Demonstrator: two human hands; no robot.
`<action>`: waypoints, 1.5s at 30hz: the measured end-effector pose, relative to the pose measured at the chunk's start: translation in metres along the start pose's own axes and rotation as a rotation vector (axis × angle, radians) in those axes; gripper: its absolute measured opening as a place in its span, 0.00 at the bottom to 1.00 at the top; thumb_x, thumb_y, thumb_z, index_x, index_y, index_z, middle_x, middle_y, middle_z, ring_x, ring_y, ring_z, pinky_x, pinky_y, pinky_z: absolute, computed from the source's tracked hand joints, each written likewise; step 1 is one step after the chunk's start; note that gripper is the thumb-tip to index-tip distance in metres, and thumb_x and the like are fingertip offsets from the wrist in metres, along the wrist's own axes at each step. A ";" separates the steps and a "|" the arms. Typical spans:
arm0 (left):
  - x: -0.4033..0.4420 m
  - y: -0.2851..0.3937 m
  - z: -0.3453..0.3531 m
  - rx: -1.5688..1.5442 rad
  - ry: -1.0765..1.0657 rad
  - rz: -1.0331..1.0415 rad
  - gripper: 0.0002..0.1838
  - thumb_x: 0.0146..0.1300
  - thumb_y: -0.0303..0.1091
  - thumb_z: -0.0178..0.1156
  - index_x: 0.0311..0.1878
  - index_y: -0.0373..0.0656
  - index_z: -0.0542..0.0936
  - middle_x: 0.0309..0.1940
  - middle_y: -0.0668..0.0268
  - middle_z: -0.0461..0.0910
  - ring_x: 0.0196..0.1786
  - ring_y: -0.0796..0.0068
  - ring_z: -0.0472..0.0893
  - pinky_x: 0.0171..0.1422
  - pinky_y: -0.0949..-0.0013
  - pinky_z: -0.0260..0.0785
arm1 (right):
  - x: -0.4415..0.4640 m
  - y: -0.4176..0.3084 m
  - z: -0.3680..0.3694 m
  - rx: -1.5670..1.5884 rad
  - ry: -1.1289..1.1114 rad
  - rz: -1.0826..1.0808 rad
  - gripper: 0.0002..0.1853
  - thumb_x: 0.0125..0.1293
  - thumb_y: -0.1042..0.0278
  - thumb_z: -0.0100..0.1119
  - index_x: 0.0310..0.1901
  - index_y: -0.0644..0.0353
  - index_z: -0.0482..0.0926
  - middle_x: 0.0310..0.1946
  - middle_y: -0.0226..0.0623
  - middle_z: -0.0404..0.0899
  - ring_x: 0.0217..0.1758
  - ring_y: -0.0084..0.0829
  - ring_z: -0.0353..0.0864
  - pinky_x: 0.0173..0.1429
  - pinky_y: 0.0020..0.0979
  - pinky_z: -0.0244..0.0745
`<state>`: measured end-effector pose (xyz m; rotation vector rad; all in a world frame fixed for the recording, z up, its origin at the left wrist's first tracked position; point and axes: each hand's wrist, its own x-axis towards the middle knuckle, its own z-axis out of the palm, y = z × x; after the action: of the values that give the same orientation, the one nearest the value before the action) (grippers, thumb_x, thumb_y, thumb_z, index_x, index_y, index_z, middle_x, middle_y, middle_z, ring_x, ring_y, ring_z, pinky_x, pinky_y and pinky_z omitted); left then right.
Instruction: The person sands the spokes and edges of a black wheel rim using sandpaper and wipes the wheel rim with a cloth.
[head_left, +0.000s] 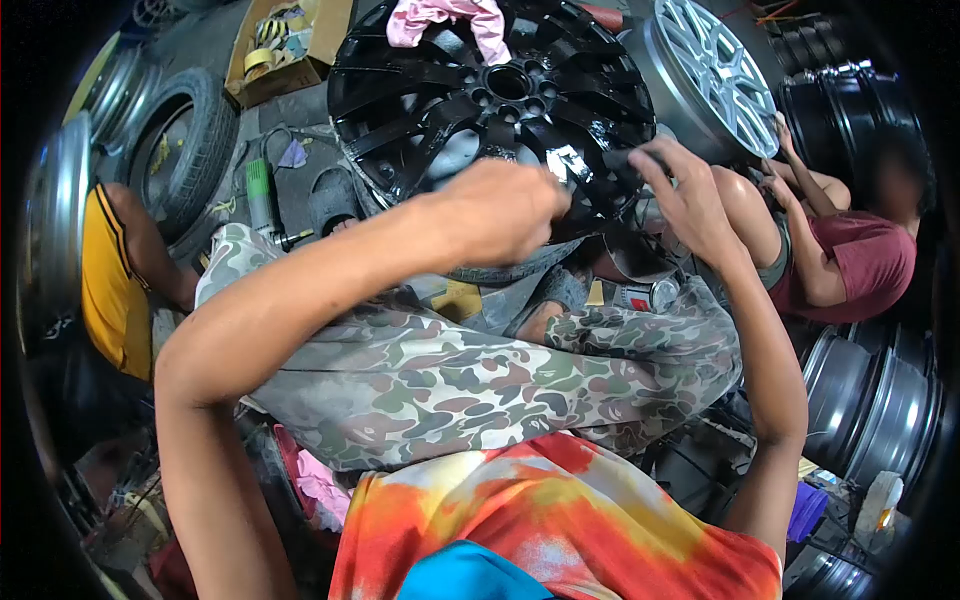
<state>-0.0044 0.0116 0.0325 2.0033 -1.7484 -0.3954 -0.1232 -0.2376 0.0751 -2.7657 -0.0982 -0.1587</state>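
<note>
A glossy black car wheel rim point(440, 125) lies face up in front of me, on top of a tire point(515, 265). My left hand point(508, 212) hovers over the near part of the rim, its fingers curled and smeared by motion; anything inside them is hidden. At the rim's right edge is my right hand point(688, 195), thumb and fingers drawn together by a small dark grey piece point(617, 159) that I cannot identify. Below it is a dark sheet-like piece point(636, 255). A pink cloth point(448, 20) is draped over the rim's far side.
A silver rim point(712, 75) stands at the right, near a seated person in a maroon shirt point(868, 262). Leftward are a green power tool point(260, 195), a tire point(185, 150) and a cardboard box point(285, 75) of tape rolls. A can point(655, 295) sits by my leg.
</note>
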 end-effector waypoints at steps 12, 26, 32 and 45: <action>0.032 0.038 -0.059 -0.778 0.450 -0.186 0.20 0.84 0.41 0.54 0.65 0.35 0.81 0.41 0.62 0.86 0.40 0.74 0.86 0.54 0.71 0.79 | -0.001 -0.055 -0.025 0.487 0.417 0.150 0.21 0.84 0.51 0.52 0.49 0.65 0.81 0.29 0.40 0.79 0.32 0.34 0.77 0.42 0.36 0.74; 0.017 -0.020 -0.046 0.436 -0.190 0.198 0.15 0.70 0.29 0.64 0.59 0.42 0.85 0.56 0.57 0.84 0.51 0.54 0.87 0.54 0.58 0.82 | -0.023 -0.023 -0.031 0.211 0.444 0.014 0.26 0.82 0.50 0.51 0.38 0.65 0.88 0.32 0.53 0.84 0.43 0.59 0.85 0.52 0.54 0.79; -0.001 0.028 -0.029 0.269 -0.362 0.268 0.11 0.67 0.27 0.66 0.52 0.38 0.86 0.50 0.57 0.83 0.50 0.53 0.86 0.53 0.57 0.82 | -0.035 -0.026 -0.036 0.203 0.280 0.082 0.28 0.82 0.50 0.51 0.34 0.67 0.87 0.32 0.57 0.85 0.44 0.61 0.86 0.52 0.55 0.80; 0.018 0.000 -0.057 0.362 -0.302 0.140 0.09 0.72 0.27 0.62 0.52 0.40 0.86 0.49 0.58 0.84 0.48 0.50 0.87 0.53 0.55 0.82 | -0.042 -0.023 -0.028 0.177 0.164 0.138 0.28 0.81 0.48 0.53 0.33 0.67 0.88 0.33 0.58 0.86 0.43 0.61 0.87 0.53 0.54 0.82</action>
<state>0.0269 0.0023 0.0830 2.1306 -2.2706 -0.3710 -0.1693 -0.2288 0.1041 -2.5607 0.1151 -0.3225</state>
